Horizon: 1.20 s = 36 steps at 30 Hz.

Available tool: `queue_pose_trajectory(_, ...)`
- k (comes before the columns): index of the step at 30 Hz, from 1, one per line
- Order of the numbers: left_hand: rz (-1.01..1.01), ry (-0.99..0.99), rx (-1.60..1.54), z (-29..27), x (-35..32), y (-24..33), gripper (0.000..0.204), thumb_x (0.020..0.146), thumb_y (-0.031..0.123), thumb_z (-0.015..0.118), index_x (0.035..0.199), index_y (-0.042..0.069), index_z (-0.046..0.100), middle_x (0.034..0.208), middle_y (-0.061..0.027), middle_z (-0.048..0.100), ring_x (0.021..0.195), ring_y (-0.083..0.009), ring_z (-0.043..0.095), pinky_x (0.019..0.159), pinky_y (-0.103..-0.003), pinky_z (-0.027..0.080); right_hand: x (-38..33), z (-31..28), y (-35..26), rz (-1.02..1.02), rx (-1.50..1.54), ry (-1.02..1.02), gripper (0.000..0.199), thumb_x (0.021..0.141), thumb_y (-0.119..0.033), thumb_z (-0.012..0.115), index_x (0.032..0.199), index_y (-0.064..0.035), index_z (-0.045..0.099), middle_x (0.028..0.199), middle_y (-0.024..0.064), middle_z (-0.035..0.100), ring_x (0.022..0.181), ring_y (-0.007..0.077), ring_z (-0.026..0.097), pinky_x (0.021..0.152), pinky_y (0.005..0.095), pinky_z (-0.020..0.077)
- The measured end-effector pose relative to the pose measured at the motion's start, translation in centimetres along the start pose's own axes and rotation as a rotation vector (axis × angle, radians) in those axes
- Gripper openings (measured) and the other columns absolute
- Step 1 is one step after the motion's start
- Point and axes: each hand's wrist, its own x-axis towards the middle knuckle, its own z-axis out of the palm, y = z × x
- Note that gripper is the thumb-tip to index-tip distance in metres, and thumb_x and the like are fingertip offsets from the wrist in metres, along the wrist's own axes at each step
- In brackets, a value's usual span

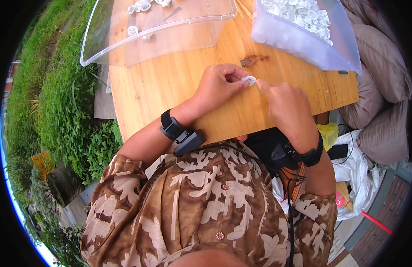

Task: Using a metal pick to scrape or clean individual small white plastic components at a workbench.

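Over the wooden table, my left hand (220,85) pinches a small white plastic piece (248,80) between thumb and fingertips. My right hand (288,104) is closed just to the right of it, its fingertips next to the piece. Whatever those right fingers hold, if anything, is hidden. Beyond my left hand stands a clear plastic bin (170,51) with several white pieces (139,6) inside. At the far right a second translucent bin (286,52) holds a heap of similar small white pieces (301,17).
The wooden table (170,91) has its near edge by my body. Brown padded fabric (384,66) lies right of the table. Below it are white plastic bags (359,164), a yellow bag (328,133) and a dark phone-like object (338,151). Green plants (59,98) grow at the left.
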Motion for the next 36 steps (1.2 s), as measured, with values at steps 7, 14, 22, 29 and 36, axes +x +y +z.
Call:
queue_pose_trajectory(7, -0.036, -0.021, -0.395, -0.8, 0.5, 0.0, 0.02, 0.086, 0.006, 0.068, 0.103, -0.004, 0.065, 0.093, -0.0073, 0.07, 0.082, -0.0091, 0.065, 0.075, -0.022, 0.053, -1.1, 0.5, 0.8, -0.001, 0.325, 0.275, 0.028, 0.085, -0.005, 0.052, 0.11, -0.004, 0.064, 0.083, 0.019, 0.065, 0.073, 0.0344, 0.065, 0.064, 0.0417, 0.0504)
queue_pose_trajectory(14, -0.049, -0.017, -0.488, -1.1, 0.6, 0.1, 0.022, 0.086, 0.005, 0.068, 0.105, -0.005, 0.063, 0.097, -0.0099, 0.069, 0.085, -0.012, 0.066, 0.078, -0.025, 0.054, -1.9, 3.4, 0.1, 0.147, 0.552, 0.349, 0.032, 0.087, 0.0, 0.051, 0.116, -0.0046, 0.064, 0.075, 0.017, 0.062, 0.064, 0.0296, 0.061, 0.061, 0.0374, 0.0481)
queue_pose_trajectory(22, -0.089, -0.046, -0.495, -1.4, 0.7, -0.1, 0.024, 0.086, 0.006, 0.069, 0.107, -0.003, 0.062, 0.101, -0.0088, 0.067, 0.091, -0.0138, 0.066, 0.081, -0.026, 0.054, -1.1, 4.5, -0.1, 0.108, 0.553, 0.394, 0.038, 0.083, 0.003, 0.05, 0.118, -0.0055, 0.063, 0.072, 0.0139, 0.06, 0.066, 0.0277, 0.061, 0.062, 0.0378, 0.0485)
queue_pose_trajectory(29, -0.097, -0.057, -0.55, -1.4, 0.8, 0.0, 0.023, 0.086, 0.007, 0.068, 0.107, -0.002, 0.062, 0.101, -0.0084, 0.067, 0.091, -0.0134, 0.066, 0.081, -0.026, 0.054, -1.1, 4.2, 0.0, 0.101, 0.526, 0.411, 0.04, 0.082, 0.005, 0.049, 0.118, -0.0056, 0.063, 0.072, 0.014, 0.06, 0.066, 0.0282, 0.061, 0.062, 0.038, 0.0485)
queue_pose_trajectory(36, -0.106, -0.045, -0.549, -1.4, 0.8, 0.1, 0.023, 0.086, 0.007, 0.069, 0.106, -0.002, 0.063, 0.1, -0.0081, 0.068, 0.09, -0.0133, 0.066, 0.081, -0.026, 0.054, -1.1, 4.3, -0.3, 0.103, 0.543, 0.399, 0.04, 0.081, 0.005, 0.05, 0.118, -0.0049, 0.063, 0.072, 0.015, 0.059, 0.066, 0.0292, 0.061, 0.062, 0.0385, 0.0483)
